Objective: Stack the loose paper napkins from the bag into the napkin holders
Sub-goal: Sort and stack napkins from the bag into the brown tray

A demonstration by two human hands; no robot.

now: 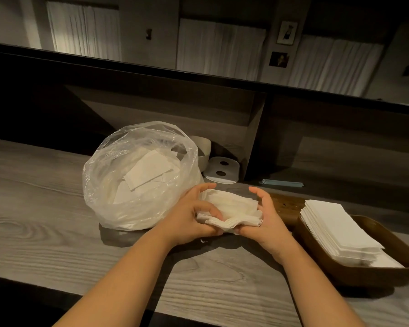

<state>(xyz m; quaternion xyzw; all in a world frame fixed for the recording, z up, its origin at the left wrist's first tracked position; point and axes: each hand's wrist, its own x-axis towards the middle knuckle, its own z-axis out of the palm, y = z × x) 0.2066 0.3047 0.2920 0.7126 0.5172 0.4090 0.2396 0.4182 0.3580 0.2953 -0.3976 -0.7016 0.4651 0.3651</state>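
i have my left hand (194,215) and right hand (262,215) curled round a napkin bundle (231,210) just right of the bag (137,175), squaring it; next it needs a holder (368,272).

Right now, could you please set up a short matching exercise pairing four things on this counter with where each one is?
Things:
1. clear plastic bag
2. bundle of napkins
3. neat napkin stack
4. blue strip

Places:
A. in the brown wooden holder at the right
B. flat on the counter, behind the hands
C. between the left hand and the right hand
D. standing open on the counter, left of the hands

Pairs: 1-D, 2-C, 3-A, 4-B
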